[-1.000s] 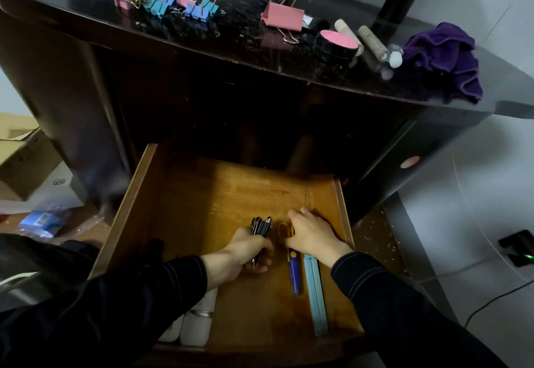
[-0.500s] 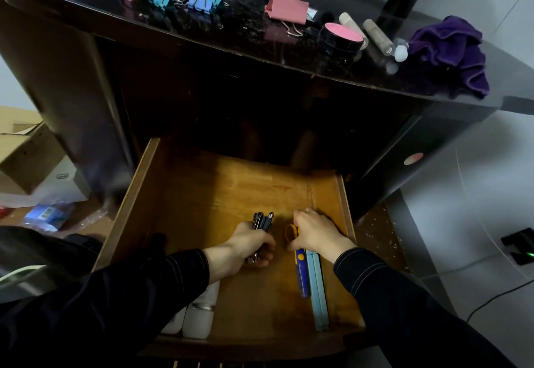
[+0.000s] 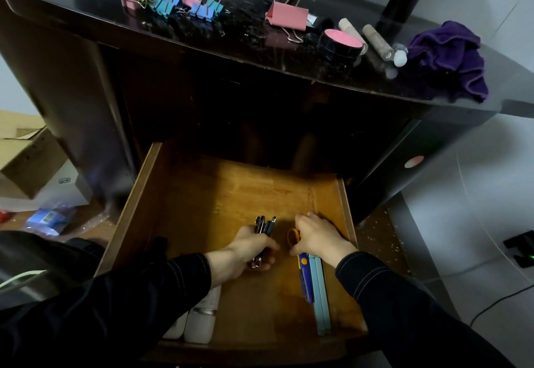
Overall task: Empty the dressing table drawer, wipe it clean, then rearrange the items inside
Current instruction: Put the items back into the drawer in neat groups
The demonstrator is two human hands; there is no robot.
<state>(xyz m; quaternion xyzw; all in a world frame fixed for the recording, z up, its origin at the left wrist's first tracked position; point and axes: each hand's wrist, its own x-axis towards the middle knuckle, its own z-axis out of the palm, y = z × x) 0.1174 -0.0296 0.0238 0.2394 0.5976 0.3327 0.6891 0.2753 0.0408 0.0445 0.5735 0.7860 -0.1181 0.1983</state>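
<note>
The wooden drawer (image 3: 185, 211) stands pulled out below the dark dressing table top (image 3: 86, 17). My left hand (image 3: 248, 252) is shut on a bundle of dark pens (image 3: 264, 227) low over the drawer floor. My right hand (image 3: 318, 237) rests on the yellow handle of blue scissors (image 3: 303, 275), which lie along the right side beside a pale blue flat case (image 3: 322, 298). Two white bottles (image 3: 202, 318) lie at the drawer's front left, partly under my left sleeve.
On the table top lie several coloured binder clips (image 3: 179, 0), a large pink clip (image 3: 286, 16), a black jar with a pink lid (image 3: 342, 42), two tubes (image 3: 375, 40) and a purple cloth (image 3: 453, 58). A cardboard box (image 3: 23, 159) sits on the floor at left.
Both hands have stayed nearly in place inside the drawer; the left hand with the pens and the right hand on the scissors have shifted only slightly. The head has tilted a little.
</note>
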